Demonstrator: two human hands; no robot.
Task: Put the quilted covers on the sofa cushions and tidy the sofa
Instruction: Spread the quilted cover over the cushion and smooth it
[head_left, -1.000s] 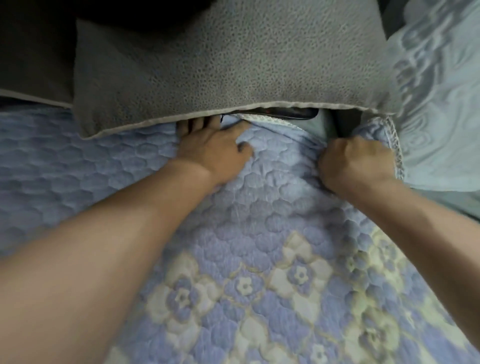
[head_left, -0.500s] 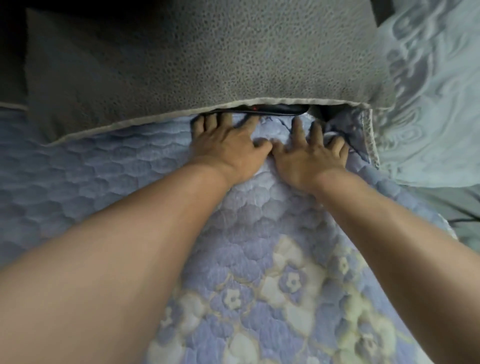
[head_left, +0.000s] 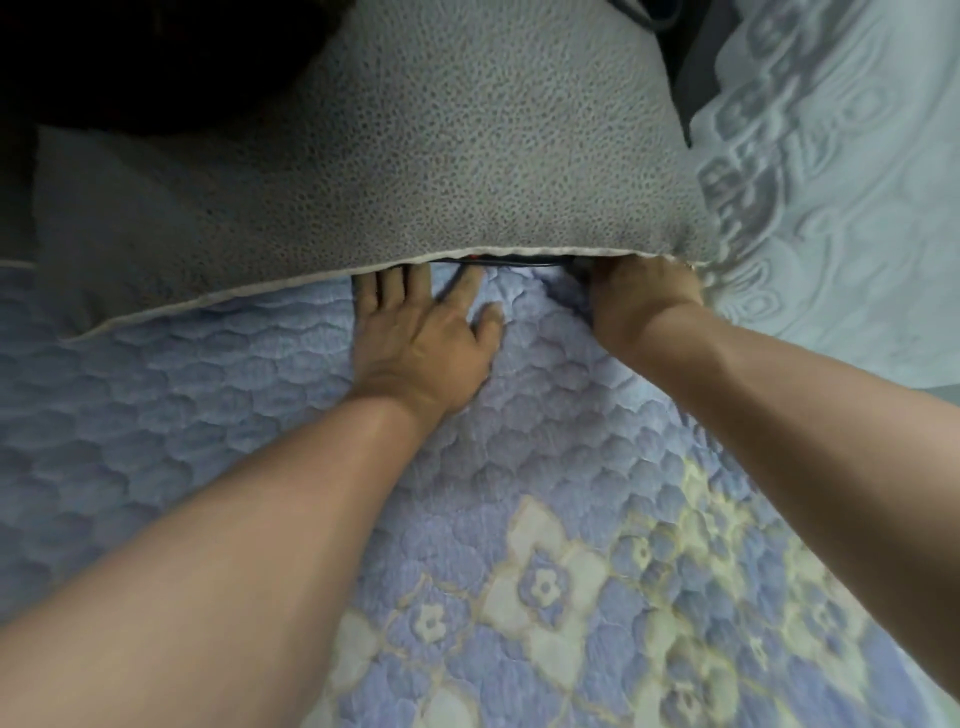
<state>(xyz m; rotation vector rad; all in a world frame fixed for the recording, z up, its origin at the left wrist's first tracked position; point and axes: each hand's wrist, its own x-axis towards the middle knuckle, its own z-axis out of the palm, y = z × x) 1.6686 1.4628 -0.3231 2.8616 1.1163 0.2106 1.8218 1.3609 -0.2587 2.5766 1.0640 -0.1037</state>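
Your left hand (head_left: 423, 332) is lying flat with fingers straight, pressing the blue quilted cover (head_left: 218, 415) down where it is running under the grey back cushion (head_left: 467, 156), fingertips hidden beneath its piped edge. Your right hand (head_left: 641, 296) is pushing in at the same gap beside the pale patterned fabric (head_left: 831, 208), its fingers out of sight, so I cannot tell its grip.

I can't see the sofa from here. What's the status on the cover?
Left hand flat on quilted cover, fingertips under grey back cushion. Right hand at the same gap, fingers hidden. Dark cord-like thing in the gap.
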